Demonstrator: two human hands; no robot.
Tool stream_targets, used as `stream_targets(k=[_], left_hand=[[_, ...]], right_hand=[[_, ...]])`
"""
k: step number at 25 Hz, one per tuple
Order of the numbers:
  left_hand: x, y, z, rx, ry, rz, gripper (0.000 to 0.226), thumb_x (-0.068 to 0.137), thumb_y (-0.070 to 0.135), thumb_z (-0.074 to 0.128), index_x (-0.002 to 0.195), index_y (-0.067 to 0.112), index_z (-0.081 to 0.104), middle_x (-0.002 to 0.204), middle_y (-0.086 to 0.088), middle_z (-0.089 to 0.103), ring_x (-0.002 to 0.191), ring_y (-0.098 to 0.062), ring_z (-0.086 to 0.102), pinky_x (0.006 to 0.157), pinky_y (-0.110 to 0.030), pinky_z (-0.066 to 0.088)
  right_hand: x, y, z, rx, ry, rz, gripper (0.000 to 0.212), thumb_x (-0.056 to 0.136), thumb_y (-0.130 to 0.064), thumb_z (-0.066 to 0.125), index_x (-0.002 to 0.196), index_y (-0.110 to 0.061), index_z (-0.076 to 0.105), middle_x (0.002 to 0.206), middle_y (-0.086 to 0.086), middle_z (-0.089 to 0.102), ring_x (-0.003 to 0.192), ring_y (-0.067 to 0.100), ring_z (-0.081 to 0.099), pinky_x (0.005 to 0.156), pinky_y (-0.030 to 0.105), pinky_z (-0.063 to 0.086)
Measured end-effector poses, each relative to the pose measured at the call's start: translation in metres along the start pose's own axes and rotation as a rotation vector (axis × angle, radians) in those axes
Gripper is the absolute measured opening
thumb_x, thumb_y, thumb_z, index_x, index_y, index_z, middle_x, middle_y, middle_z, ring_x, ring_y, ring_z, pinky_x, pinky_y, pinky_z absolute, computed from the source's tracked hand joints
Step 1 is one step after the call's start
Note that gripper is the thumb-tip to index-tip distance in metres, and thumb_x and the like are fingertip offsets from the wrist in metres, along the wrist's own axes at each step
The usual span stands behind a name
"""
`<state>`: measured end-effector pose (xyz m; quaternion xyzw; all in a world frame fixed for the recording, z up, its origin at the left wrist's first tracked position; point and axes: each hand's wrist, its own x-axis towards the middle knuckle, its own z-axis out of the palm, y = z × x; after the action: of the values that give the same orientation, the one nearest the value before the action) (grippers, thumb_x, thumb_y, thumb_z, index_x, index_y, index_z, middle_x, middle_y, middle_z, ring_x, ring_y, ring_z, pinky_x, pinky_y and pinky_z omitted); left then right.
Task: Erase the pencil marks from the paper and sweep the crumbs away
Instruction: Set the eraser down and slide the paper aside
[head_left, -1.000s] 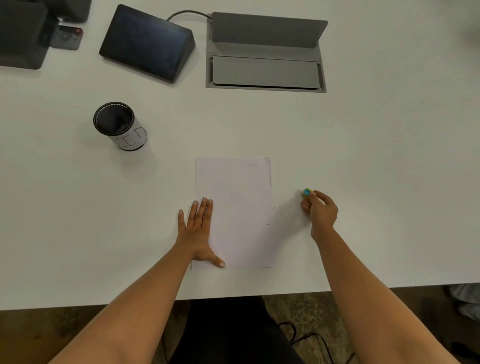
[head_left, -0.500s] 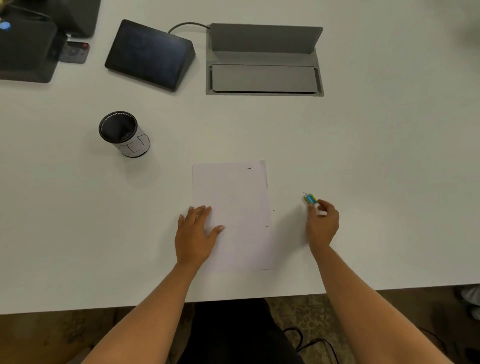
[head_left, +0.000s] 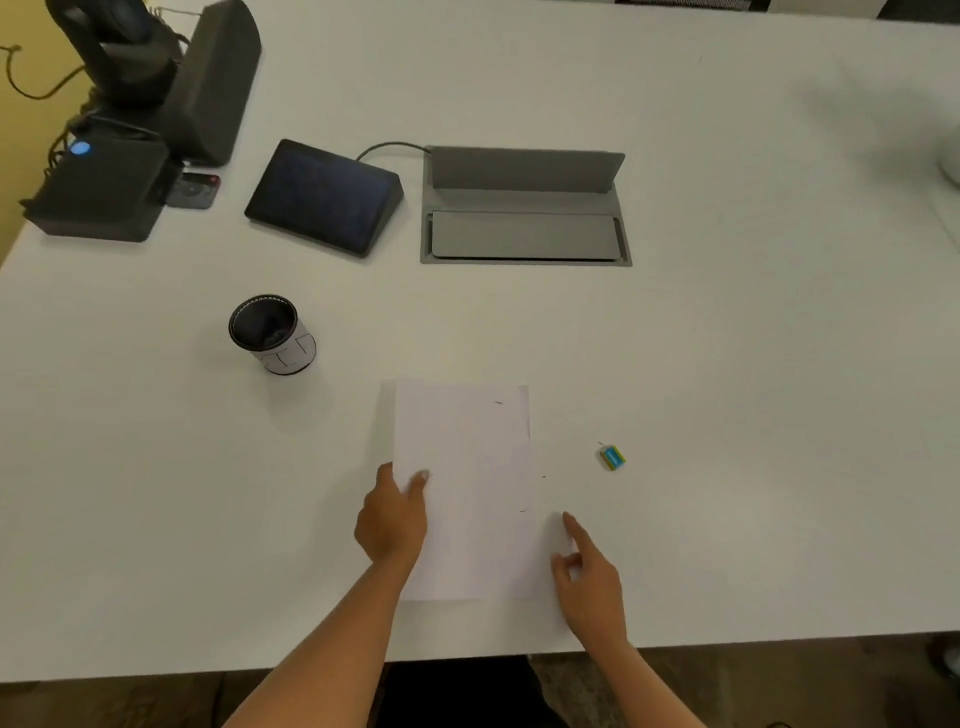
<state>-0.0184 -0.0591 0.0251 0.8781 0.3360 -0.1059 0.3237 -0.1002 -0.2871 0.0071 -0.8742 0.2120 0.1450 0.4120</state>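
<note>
A white sheet of paper (head_left: 467, 483) lies near the front edge of the white table (head_left: 727, 364), with a few short dark marks near its top and right edge. My left hand (head_left: 392, 519) pinches the paper's left edge, thumb on top, and that edge looks slightly lifted. My right hand (head_left: 589, 577) hovers at the paper's lower right corner, index finger extended, holding nothing. A small blue and yellow eraser (head_left: 613, 457) lies alone on the table to the right of the paper.
A black-rimmed cup (head_left: 272, 335) stands left of and behind the paper. Further back are a dark wedge-shaped tablet (head_left: 324, 197), a grey cable hatch with raised lid (head_left: 524, 208) and black equipment (head_left: 130, 130) at the far left corner.
My right hand has let go of the eraser, left it on the table and moved down to the paper's right corner. My left hand shifted from pressing flat to pinching the left edge.
</note>
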Motion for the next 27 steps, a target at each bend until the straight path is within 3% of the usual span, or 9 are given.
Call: stream_targets(k=[1, 2, 4, 7, 10, 15, 19, 24, 27], left_hand=[[0.002, 0.003, -0.009, -0.008, 0.045, 0.029, 0.043, 0.097, 0.052, 0.053, 0.097, 0.01, 0.064, 0.082, -0.01, 0.069, 0.075, -0.035, 0.066, 0.061, -0.034, 0.044], [0.003, 0.008, -0.02, -0.038, 0.078, 0.057, 0.048, 0.099, 0.052, 0.049, 0.075, 0.011, 0.057, 0.065, -0.006, 0.061, 0.061, -0.031, 0.059, 0.054, -0.031, 0.039], [0.003, 0.022, -0.041, -0.032, 0.146, 0.19, 0.052, 0.101, 0.044, 0.05, 0.059, 0.016, 0.042, 0.05, 0.002, 0.044, 0.044, -0.02, 0.043, 0.047, -0.025, 0.027], [-0.008, 0.037, -0.066, 0.202, 0.287, 0.599, 0.043, 0.099, 0.025, 0.061, 0.056, 0.019, 0.057, 0.041, 0.009, 0.041, 0.034, -0.008, 0.028, 0.043, -0.015, 0.012], [-0.014, 0.045, -0.08, 0.266, 0.365, 0.697, 0.048, 0.099, 0.03, 0.049, 0.055, 0.016, 0.062, 0.036, 0.005, 0.04, 0.031, -0.01, 0.023, 0.046, -0.012, 0.007], [-0.015, 0.058, -0.099, 0.538, 0.476, 0.933, 0.017, 0.079, 0.011, 0.068, 0.062, 0.015, 0.065, 0.038, 0.002, 0.038, 0.039, -0.013, 0.015, 0.046, -0.021, 0.013], [-0.008, 0.06, -0.113, 0.505, 0.442, 0.863, 0.021, 0.081, 0.012, 0.068, 0.061, 0.014, 0.063, 0.036, 0.001, 0.037, 0.037, -0.013, 0.014, 0.045, -0.02, 0.014], [-0.021, 0.043, -0.1, 0.432, 0.369, 0.903, 0.015, 0.087, 0.017, 0.063, 0.077, 0.015, 0.074, 0.039, 0.001, 0.043, 0.028, -0.018, 0.033, 0.044, -0.02, 0.019], [-0.012, 0.02, -0.107, 0.194, 0.399, 0.563, 0.027, 0.099, 0.021, 0.056, 0.081, 0.013, 0.075, 0.044, -0.007, 0.054, 0.033, -0.026, 0.049, 0.047, -0.021, 0.028]], right_hand=[[0.001, 0.001, -0.003, -0.014, -0.038, -0.004, 0.055, 0.092, -0.016, 0.056, 0.141, -0.033, 0.038, 0.088, -0.004, 0.066, 0.074, 0.003, 0.057, 0.066, 0.01, 0.038], [0.002, 0.002, -0.005, -0.031, -0.067, -0.006, 0.057, 0.092, -0.017, 0.056, 0.142, -0.034, 0.036, 0.082, -0.004, 0.064, 0.072, 0.004, 0.057, 0.063, 0.008, 0.04], [0.005, 0.002, -0.01, -0.062, -0.105, -0.011, 0.061, 0.092, -0.017, 0.056, 0.144, -0.035, 0.031, 0.075, -0.003, 0.061, 0.07, 0.007, 0.057, 0.062, 0.007, 0.042], [0.004, -0.002, -0.011, -0.111, -0.146, -0.013, 0.064, 0.09, -0.017, 0.056, 0.145, -0.034, 0.028, 0.061, -0.006, 0.055, 0.059, 0.008, 0.055, 0.06, 0.01, 0.044], [0.004, -0.005, -0.014, -0.184, -0.152, -0.028, 0.064, 0.09, -0.021, 0.056, 0.146, -0.033, 0.027, 0.049, -0.007, 0.047, 0.047, 0.008, 0.049, 0.059, 0.017, 0.046], [0.008, -0.013, -0.021, -0.28, -0.184, -0.039, 0.061, 0.094, -0.027, 0.048, 0.148, -0.032, 0.021, 0.071, -0.015, 0.054, 0.057, 0.0, 0.045, 0.068, 0.018, 0.045], [0.007, -0.016, -0.023, -0.278, -0.21, -0.019, 0.059, 0.096, -0.027, 0.046, 0.148, -0.033, 0.018, 0.065, -0.017, 0.044, 0.061, 0.002, 0.049, 0.067, 0.018, 0.046], [0.007, -0.018, -0.022, -0.315, -0.183, -0.011, 0.057, 0.098, -0.028, 0.042, 0.149, -0.032, 0.016, 0.084, -0.007, 0.051, 0.077, 0.01, 0.05, 0.074, 0.018, 0.041], [0.009, -0.016, -0.021, -0.323, -0.17, -0.008, 0.053, 0.099, -0.028, 0.042, 0.147, -0.033, 0.021, 0.086, -0.004, 0.058, 0.069, 0.005, 0.052, 0.07, 0.017, 0.044]])
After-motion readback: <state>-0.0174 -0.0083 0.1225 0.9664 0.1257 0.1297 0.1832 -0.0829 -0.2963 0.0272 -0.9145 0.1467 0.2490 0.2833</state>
